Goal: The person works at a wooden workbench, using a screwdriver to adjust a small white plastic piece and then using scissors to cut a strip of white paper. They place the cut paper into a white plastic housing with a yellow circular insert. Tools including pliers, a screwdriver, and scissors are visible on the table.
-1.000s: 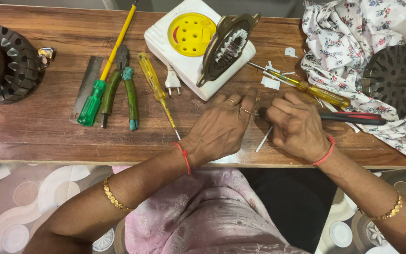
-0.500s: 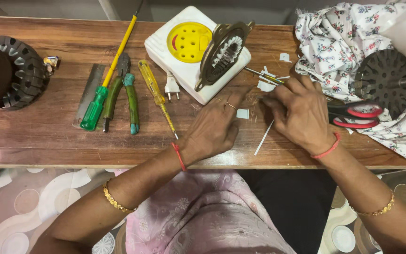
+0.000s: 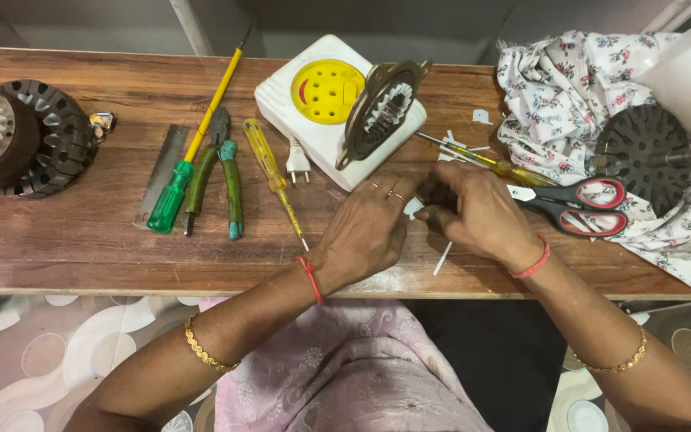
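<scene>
My left hand [image 3: 365,232] and my right hand [image 3: 481,212] meet fingertip to fingertip at the middle of the wooden table [image 3: 105,240]. Between them they pinch a small white piece [image 3: 413,208], mostly hidden by the fingers. A thin white strip [image 3: 443,258] lies on the wood just below my right hand. Red-handled scissors [image 3: 585,204] lie right of my right hand. A slim yellow screwdriver [image 3: 493,166] runs out from behind that hand.
A white box with a yellow disc [image 3: 321,96] carries a leaning metal motor cover [image 3: 381,108]. Left of it lie a yellow screwdriver [image 3: 272,172], pliers [image 3: 221,172], a green-handled screwdriver [image 3: 181,176], a steel blade [image 3: 161,172] and a motor stator [image 3: 17,136]. Floral cloth [image 3: 569,96] holds a black rotor [image 3: 641,152].
My right hand has come back left from the scissors side and joined my left hand on the small white piece. The view has shifted slightly.
</scene>
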